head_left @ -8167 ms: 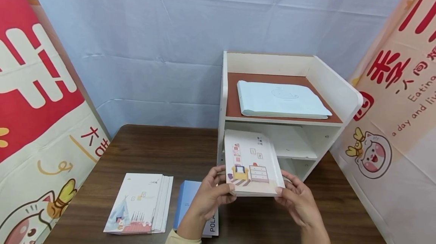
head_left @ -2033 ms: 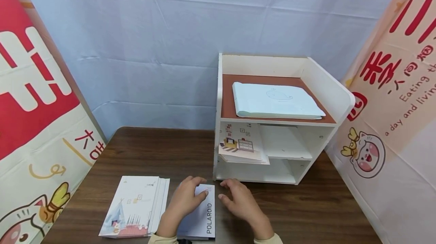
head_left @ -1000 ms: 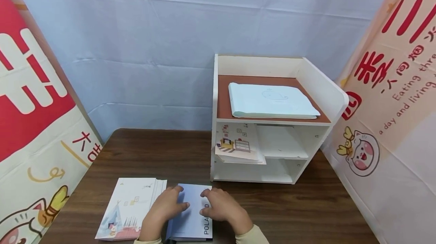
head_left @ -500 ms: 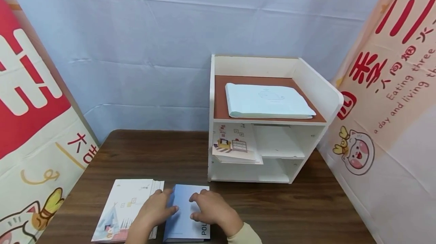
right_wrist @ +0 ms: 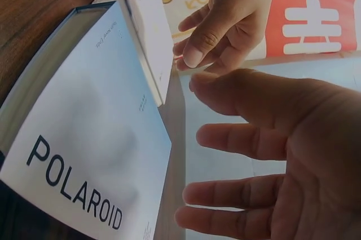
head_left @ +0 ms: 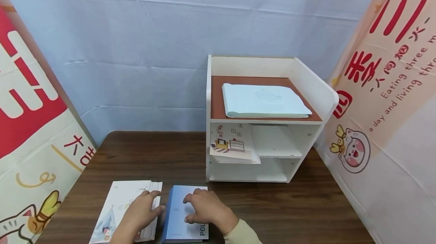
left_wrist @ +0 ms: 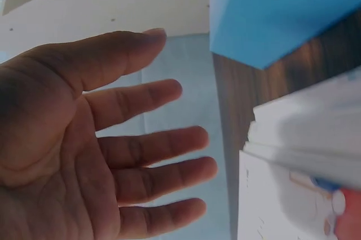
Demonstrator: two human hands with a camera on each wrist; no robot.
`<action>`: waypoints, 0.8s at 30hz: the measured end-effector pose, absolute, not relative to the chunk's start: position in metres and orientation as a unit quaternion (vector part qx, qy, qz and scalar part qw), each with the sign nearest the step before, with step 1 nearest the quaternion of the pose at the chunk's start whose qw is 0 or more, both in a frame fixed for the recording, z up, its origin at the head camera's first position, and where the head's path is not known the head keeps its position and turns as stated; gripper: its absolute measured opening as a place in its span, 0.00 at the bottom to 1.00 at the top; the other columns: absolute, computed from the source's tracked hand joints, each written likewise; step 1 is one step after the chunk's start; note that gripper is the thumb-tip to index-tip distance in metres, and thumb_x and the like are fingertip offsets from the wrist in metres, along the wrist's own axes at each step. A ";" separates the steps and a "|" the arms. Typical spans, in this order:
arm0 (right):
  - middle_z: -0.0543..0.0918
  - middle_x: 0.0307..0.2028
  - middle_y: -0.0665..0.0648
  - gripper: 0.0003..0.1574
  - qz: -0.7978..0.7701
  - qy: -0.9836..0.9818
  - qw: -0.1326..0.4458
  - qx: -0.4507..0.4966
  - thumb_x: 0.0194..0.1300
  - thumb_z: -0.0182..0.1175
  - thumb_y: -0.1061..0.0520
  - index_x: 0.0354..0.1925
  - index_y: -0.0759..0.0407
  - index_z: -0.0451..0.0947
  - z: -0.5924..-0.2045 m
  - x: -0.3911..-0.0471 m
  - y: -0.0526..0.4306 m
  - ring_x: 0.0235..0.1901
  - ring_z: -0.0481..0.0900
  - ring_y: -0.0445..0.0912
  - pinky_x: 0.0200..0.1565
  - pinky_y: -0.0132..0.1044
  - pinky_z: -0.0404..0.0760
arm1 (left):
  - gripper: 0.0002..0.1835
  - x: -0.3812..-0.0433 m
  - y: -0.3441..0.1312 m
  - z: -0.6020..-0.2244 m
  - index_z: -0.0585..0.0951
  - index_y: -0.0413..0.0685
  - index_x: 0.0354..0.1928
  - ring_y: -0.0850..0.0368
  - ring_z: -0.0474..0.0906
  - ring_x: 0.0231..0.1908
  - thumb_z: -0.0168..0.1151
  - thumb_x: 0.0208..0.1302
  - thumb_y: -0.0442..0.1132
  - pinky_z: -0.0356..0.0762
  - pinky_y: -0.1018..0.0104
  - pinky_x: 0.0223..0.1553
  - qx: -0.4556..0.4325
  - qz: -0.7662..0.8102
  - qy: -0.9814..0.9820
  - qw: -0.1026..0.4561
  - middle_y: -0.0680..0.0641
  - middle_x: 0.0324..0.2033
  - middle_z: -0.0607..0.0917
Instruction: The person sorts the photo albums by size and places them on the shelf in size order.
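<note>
My left hand (head_left: 141,210) hovers over the right side of a stack of white books (head_left: 117,198), whose top cover shows a tent drawing. In the left wrist view the fingers of the left hand (left_wrist: 141,144) are spread and hold nothing. The right hand (head_left: 206,208) hangs over a thick blue book (head_left: 178,213) marked POLAROID, lying just right of the stack. Seen in the right wrist view, the right hand's fingers (right_wrist: 237,192) are extended beside the blue book (right_wrist: 96,133), with nothing between them and the thumb.
A white shelf unit (head_left: 208,100) stands at the back right. White picture-cover books (head_left: 233,143) lie on its middle shelf, jutting past the front edge. A pale blue book (head_left: 265,102) lies on its brown top. Printed cloths hang on both sides.
The picture-cover books both hands held earlier now lie on the middle shelf, released. Since then both hands came down to the blue book; the left has moved left over the white stack.
</note>
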State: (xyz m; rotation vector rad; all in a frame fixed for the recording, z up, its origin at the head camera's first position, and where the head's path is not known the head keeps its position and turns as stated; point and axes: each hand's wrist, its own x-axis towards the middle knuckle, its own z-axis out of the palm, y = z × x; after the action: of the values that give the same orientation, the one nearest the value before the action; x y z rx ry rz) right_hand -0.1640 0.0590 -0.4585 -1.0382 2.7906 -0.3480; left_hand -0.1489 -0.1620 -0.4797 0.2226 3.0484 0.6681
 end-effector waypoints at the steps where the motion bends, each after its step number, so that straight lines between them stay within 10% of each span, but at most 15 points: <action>1: 0.79 0.35 0.48 0.27 -0.113 0.928 0.068 -0.349 0.48 0.70 0.42 0.47 0.48 0.81 -0.459 -0.164 0.058 0.34 0.74 0.39 0.33 0.34 0.74 | 0.22 -0.149 -0.164 -0.480 0.80 0.41 0.46 0.39 0.78 0.36 0.70 0.49 0.43 0.75 0.44 0.37 0.072 0.212 0.975 0.002 0.38 0.37 0.79; 24: 0.78 0.38 0.46 0.31 -0.106 0.907 0.044 -0.404 0.48 0.70 0.39 0.50 0.46 0.79 -0.460 -0.163 0.021 0.36 0.75 0.37 0.32 0.31 0.73 | 0.22 -0.149 -0.205 -0.496 0.80 0.38 0.46 0.35 0.76 0.39 0.69 0.50 0.43 0.73 0.42 0.38 0.036 0.203 0.978 -0.015 0.35 0.37 0.78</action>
State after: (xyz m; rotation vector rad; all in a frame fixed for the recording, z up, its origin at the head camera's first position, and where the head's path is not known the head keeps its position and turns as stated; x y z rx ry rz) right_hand -0.1635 0.0209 -0.4600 -1.2351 2.7738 -0.3248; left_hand -0.1487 -0.2047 -0.4955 0.1130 3.1040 0.6445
